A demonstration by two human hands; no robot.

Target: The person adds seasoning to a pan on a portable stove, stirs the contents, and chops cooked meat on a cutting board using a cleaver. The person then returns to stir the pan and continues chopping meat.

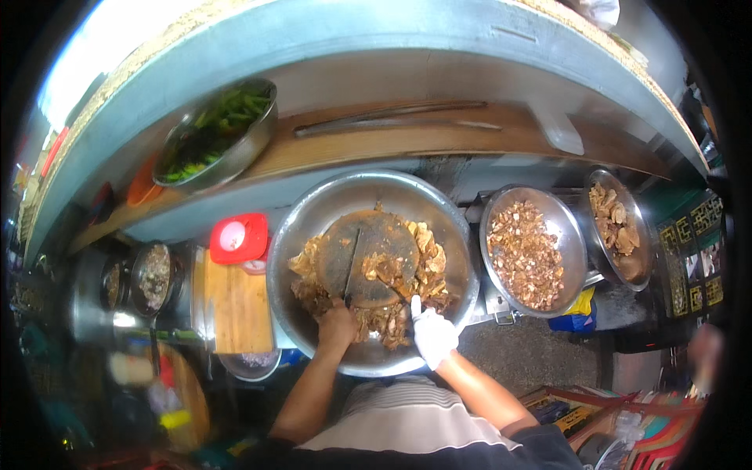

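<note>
A round, dark chopping block (376, 252) sits inside a wide metal basin (283, 235), with chunks of cooked meat (432, 258) around it. My bare left hand (338, 325) grips a knife (353, 261), seen nearly edge-on, its thin dark blade crossing the block. In a white glove, my right hand (433, 336) is at the block's lower right edge, beside a brownish elongated piece; whether it holds that piece is unclear. More meat pieces (382, 268) lie on the block, right of the blade.
To the right stand a bowl of chopped meat (524, 258) and a bowl of larger pieces (614, 220). Leftward are a wooden board (238, 311) and red-lidded container (239, 238). The shelf (376, 141) holds a bowl of green vegetables (217, 129) and long metal utensils (393, 117).
</note>
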